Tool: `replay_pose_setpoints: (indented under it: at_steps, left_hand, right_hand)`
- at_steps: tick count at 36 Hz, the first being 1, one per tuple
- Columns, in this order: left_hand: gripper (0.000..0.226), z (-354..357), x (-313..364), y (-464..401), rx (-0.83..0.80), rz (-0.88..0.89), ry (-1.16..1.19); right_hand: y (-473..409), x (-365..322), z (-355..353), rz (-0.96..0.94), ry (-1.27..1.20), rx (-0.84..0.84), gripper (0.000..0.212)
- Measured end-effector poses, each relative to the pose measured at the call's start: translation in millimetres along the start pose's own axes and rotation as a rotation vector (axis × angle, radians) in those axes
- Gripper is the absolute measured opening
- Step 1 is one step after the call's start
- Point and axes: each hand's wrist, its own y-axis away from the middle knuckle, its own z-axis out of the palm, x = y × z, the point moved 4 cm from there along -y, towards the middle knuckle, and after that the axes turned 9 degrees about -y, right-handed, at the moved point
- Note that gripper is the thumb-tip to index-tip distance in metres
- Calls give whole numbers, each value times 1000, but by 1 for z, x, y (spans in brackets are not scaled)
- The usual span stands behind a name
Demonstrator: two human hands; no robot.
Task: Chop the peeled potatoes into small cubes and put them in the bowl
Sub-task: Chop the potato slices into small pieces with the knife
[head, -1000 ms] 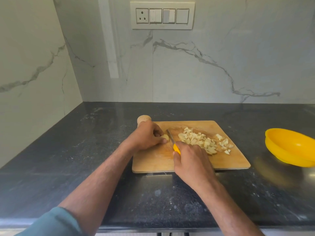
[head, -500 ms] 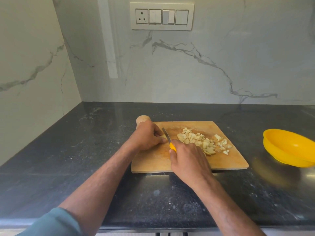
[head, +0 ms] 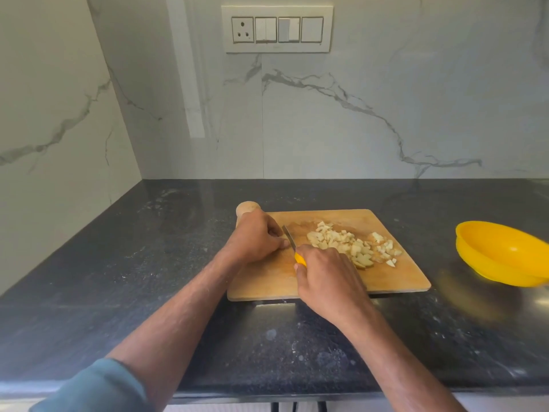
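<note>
A wooden chopping board (head: 395, 281) lies on the dark counter. A heap of small pale potato cubes (head: 350, 245) sits on its far right half. My left hand (head: 255, 239) is curled over the board's left side, its fingers closed; any potato piece under it is hidden. My right hand (head: 326, 281) grips a knife with a yellow handle (head: 299, 259). The knife's blade (head: 288, 237) points away from me, right beside my left fingertips. A yellow bowl (head: 502, 257) stands on the counter to the right of the board, with nothing visible inside it.
The board's round wooden handle (head: 247, 208) sticks out at its far left corner. The black speckled counter (head: 148, 263) runs to marble walls at the back and left. A switch panel (head: 277, 28) is on the back wall. The counter's front edge is near me.
The knife and my right hand have shifted left, towards my left fingertips. The small potato piece seen by my left fingers a second ago is no longer visible.
</note>
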Motion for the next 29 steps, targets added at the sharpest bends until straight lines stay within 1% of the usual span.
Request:
replay_pose_setpoints:
  at_steps: [8, 12, 14, 19, 25, 29]
  left_hand:
    - [25, 0, 0, 1, 17, 5, -3]
    - [27, -1, 0, 4, 13, 14, -1]
    - [28, -1, -1, 4, 8, 17, -1]
    - [28, -4, -8, 3, -11, 19, -3]
    - [24, -4, -8, 2, -14, 53, 8]
    - [23, -3, -10, 1, -8, 50, 15]
  right_hand:
    - [12, 0, 1, 28, 19, -13, 38]
    - [19, 5, 3, 85, 82, 21, 30]
    - [21, 5, 2, 101, 52, 44, 31]
    - [19, 3, -1, 69, -43, 80, 33]
    - [14, -4, 3, 31, -15, 95, 27]
    - [17, -5, 5, 24, -24, 91, 31]
